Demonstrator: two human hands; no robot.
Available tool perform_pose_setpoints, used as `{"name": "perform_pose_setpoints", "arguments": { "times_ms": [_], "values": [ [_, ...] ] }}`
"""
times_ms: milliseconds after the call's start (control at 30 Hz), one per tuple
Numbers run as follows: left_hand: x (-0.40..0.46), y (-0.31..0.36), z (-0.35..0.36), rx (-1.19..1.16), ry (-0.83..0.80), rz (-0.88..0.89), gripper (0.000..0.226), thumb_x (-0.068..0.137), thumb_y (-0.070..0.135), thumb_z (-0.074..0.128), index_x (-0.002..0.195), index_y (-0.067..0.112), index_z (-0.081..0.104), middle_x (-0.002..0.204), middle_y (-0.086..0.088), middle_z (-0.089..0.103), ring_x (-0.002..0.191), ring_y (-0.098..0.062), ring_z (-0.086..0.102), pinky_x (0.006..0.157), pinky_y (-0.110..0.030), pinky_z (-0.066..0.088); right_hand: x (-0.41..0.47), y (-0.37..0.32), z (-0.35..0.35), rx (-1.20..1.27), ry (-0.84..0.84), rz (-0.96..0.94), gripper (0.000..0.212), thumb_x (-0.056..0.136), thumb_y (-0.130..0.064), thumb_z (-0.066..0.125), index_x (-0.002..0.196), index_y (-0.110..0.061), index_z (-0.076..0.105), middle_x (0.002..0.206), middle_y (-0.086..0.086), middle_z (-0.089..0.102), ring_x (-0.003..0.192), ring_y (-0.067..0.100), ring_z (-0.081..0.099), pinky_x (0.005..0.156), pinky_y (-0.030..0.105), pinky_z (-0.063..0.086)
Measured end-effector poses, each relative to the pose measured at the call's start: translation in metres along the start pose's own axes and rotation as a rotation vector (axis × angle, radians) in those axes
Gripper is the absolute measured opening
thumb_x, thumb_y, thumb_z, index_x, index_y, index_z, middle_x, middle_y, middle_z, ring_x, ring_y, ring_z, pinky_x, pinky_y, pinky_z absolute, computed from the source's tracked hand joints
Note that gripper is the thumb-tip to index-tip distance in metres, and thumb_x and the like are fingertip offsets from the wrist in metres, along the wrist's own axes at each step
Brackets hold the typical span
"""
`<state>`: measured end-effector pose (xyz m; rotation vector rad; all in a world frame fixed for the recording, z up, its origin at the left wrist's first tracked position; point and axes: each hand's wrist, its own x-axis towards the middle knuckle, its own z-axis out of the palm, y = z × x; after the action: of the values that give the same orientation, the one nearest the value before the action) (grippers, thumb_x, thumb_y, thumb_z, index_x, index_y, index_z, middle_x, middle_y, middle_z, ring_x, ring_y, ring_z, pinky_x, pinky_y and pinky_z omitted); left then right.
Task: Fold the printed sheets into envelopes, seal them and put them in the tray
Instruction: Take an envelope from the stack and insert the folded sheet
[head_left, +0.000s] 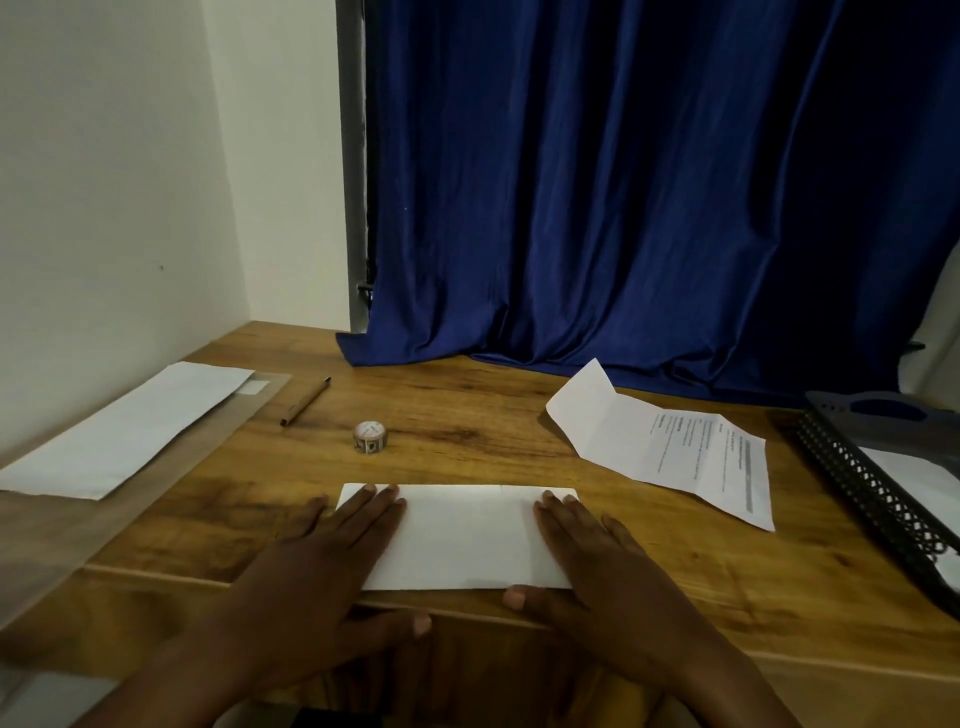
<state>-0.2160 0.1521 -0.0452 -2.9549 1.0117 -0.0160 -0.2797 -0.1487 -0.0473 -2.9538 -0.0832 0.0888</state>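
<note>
Wooden surface (467, 415): both hands (332, 561) (587, 551) spread flat, pressing one folded sheet (462, 535); unsealed; tray (883, 493) right, another sheet (675, 447) unfolded.

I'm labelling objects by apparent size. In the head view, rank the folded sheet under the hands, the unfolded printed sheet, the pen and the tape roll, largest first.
1. Unfolded printed sheet and folded sheet: too alike to rank, and the folded one lies nearer the camera.
2. Pen.
3. Tape roll.

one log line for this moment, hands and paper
stage: pressing fold | left hand: flat on folded sheet | right hand: flat on it | tape roll: untouched | tray: right edge
</note>
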Motion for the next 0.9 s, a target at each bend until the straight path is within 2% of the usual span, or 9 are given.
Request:
{"name": "perform_pose_setpoints", "arguments": {
  "times_ms": [167,300,400,467,500,600,700,800,900],
  "values": [
    [-0.005,0.000,0.001,0.000,0.010,-0.059,0.122,0.064,0.103,0.006,0.157,0.029,-0.022,0.162,0.012,-0.028,0.148,-0.006,-0.026,0.124,-0.039,-0.013,-0.012,0.000,-0.001,0.013,0.043,0.082,0.128,0.052,-0.103,-0.005,0.159,-0.033,-0.005,0.168,-0.013,-0.007,0.154,0.007,-0.003,0.118,0.033,-0.007],
    [-0.004,0.001,0.001,0.013,-0.008,-0.050,0.122,0.065,0.103,0.010,0.155,0.029,-0.025,0.162,0.010,-0.029,0.149,-0.008,-0.026,0.123,-0.038,-0.015,-0.012,-0.009,-0.008,0.040,0.042,0.129,0.134,0.049,-0.106,-0.004,0.160,-0.030,-0.001,0.169,-0.009,-0.006,0.155,0.013,-0.004,0.125,0.043,0.000],
    [-0.005,0.002,0.001,0.015,0.010,-0.029,0.117,0.068,0.100,0.013,0.155,0.031,-0.024,0.162,0.012,-0.029,0.147,-0.007,-0.029,0.119,-0.035,-0.019,-0.011,-0.016,-0.008,0.002,0.062,0.018,0.122,0.055,-0.104,0.013,0.155,-0.039,-0.013,0.162,-0.022,-0.023,0.148,0.002,-0.020,0.123,0.046,-0.002],
    [-0.006,0.003,0.002,0.006,0.029,-0.024,0.113,0.071,0.099,0.014,0.155,0.033,-0.023,0.160,0.014,-0.031,0.142,-0.005,-0.034,0.116,-0.033,-0.021,-0.013,-0.020,-0.005,0.003,0.013,-0.029,0.118,0.055,-0.104,0.022,0.149,-0.048,-0.021,0.137,-0.038,-0.045,0.123,-0.010,-0.041,0.117,0.042,-0.008],
    [-0.007,0.003,0.002,-0.002,0.035,-0.023,0.111,0.072,0.098,0.015,0.155,0.034,-0.024,0.159,0.016,-0.032,0.140,-0.005,-0.036,0.115,-0.032,-0.022,-0.014,-0.020,-0.002,-0.014,-0.012,-0.041,0.117,0.056,-0.104,0.023,0.149,-0.049,-0.022,0.130,-0.038,-0.048,0.118,-0.009,-0.042,0.113,0.041,-0.010],
    [-0.008,0.002,0.003,-0.016,0.051,-0.005,0.106,0.073,0.097,0.015,0.151,0.038,-0.028,0.157,0.020,-0.033,0.140,-0.001,-0.036,0.115,-0.030,-0.022,-0.013,-0.018,0.004,-0.112,0.006,-0.071,0.117,0.058,-0.104,0.019,0.153,-0.046,-0.018,0.143,-0.028,-0.038,0.129,0.000,-0.027,0.109,0.039,-0.014],
    [-0.010,-0.002,0.002,-0.079,0.040,0.005,0.097,0.071,0.098,0.017,0.144,0.053,-0.029,0.149,0.031,-0.037,0.136,0.006,-0.035,0.116,-0.027,-0.020,-0.017,-0.018,0.005,-0.115,0.052,-0.058,0.112,0.065,-0.101,0.024,0.155,-0.046,-0.012,0.147,-0.026,-0.032,0.132,0.000,-0.022,0.109,0.039,-0.015],
    [-0.014,-0.008,0.004,-0.161,0.060,0.022,0.088,0.069,0.099,0.019,0.141,0.067,-0.019,0.151,0.040,-0.028,0.150,-0.002,-0.014,0.126,-0.035,-0.002,-0.023,-0.017,0.005,-0.109,0.090,-0.049,0.107,0.069,-0.097,0.030,0.157,-0.046,-0.004,0.162,-0.021,-0.017,0.149,0.004,-0.010,0.112,0.036,-0.012],
    [-0.018,-0.011,0.006,-0.230,0.115,0.053,0.074,0.081,0.086,0.039,0.142,0.073,-0.002,0.154,0.046,-0.009,0.152,0.000,0.002,0.127,-0.038,0.008,-0.031,-0.017,0.003,-0.107,0.129,-0.010,0.100,0.074,-0.091,0.041,0.156,-0.048,0.005,0.168,-0.018,0.001,0.154,0.013,0.011,0.122,0.036,0.003]
  ]
}}
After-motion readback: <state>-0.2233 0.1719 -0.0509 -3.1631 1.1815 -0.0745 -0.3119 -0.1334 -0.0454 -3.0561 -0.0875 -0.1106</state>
